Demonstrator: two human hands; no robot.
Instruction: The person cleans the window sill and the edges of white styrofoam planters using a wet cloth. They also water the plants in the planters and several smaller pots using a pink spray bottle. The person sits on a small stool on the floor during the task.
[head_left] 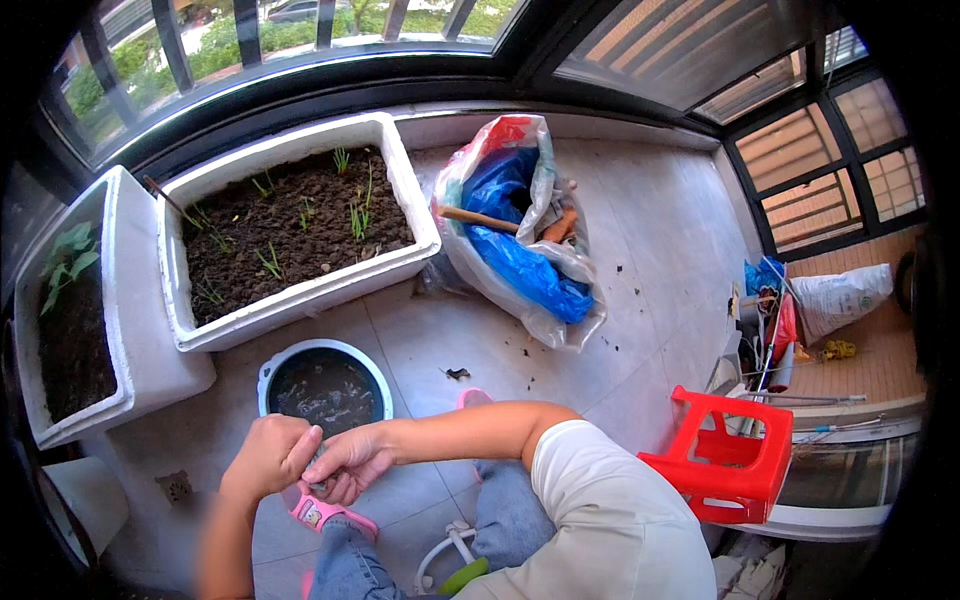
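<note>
Hovering nr basin [319,345], L hand [268,455] touches R hand [352,460].

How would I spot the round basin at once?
Find the white box with thin green shoots, below the window. On the tiled floor in front of it, just beyond the left hand, sits the basin. Unlike both soil boxes, it is round and holds dark liquid.
</note>
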